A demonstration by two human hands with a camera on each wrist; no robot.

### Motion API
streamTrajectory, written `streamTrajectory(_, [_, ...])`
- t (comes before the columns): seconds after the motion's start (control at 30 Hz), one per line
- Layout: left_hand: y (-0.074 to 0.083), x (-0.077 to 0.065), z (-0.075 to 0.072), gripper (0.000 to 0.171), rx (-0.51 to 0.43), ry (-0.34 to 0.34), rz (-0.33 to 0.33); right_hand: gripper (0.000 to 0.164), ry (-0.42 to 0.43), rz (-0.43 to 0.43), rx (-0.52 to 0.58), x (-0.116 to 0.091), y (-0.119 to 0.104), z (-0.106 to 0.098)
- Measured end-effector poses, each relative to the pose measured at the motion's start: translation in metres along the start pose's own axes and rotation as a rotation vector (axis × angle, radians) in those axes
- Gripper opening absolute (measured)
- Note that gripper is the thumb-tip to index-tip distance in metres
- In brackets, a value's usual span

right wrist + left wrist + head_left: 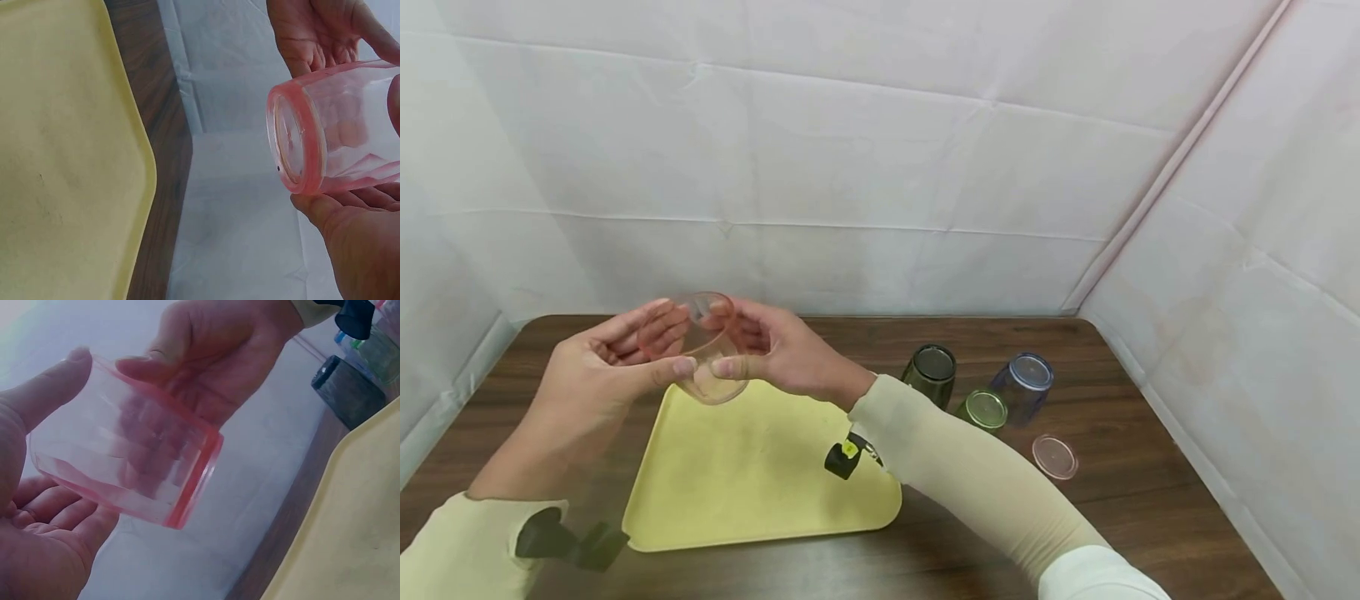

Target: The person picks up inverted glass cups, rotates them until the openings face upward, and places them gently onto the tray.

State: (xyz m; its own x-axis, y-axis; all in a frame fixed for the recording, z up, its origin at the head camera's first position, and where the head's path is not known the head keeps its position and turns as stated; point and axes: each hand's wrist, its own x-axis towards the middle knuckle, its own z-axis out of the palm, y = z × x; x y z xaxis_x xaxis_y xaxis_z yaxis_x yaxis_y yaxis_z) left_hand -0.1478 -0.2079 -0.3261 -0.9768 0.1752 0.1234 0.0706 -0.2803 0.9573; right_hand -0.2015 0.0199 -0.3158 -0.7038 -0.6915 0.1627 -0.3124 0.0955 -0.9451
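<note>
A clear pink tumbler [718,385] is held up above the far left part of a yellow tray [760,475], tilted, its thick base pointing down and away. My left hand [583,379] holds it from the left, thumb in front and fingers behind. From the other side my right hand [797,354] grips it, its thumb near the left one. In the left wrist view the left thumb touches the tumbler [125,444] near its rim. The right wrist view shows the tumbler's reddish base ring [306,140] between both hands.
Right of the tray, on the dark wooden table [1150,517], are a dark grey tumbler [931,371], a green one [985,410] and a blue one [1026,385] close together. A clear pinkish disc [1055,457] lies nearer me. White sheeting [850,167] surrounds the table.
</note>
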Motion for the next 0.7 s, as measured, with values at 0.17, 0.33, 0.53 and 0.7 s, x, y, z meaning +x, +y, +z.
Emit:
streamTrajectory(0.17, [0.010,0.003,0.001,0.077,0.034,0.020,-0.024,0.063,-0.033,-0.008,-0.047,0.002,-0.006,-0.003])
streamTrajectory(0.33, [0.016,0.006,0.001,0.078,0.038,0.017,-0.012,0.059,-0.006,-0.015,-0.021,0.004,-0.015,-0.006])
streamTrajectory(0.53, [0.025,0.010,0.002,0.080,0.149,0.039,-0.053,0.059,0.008,-0.031,0.004,0.009,-0.021,-0.012])
streamTrajectory(0.7, [0.029,0.015,-0.004,0.083,0.245,0.018,-0.088,0.061,0.009,-0.031,-0.012,0.014,-0.019,-0.015])
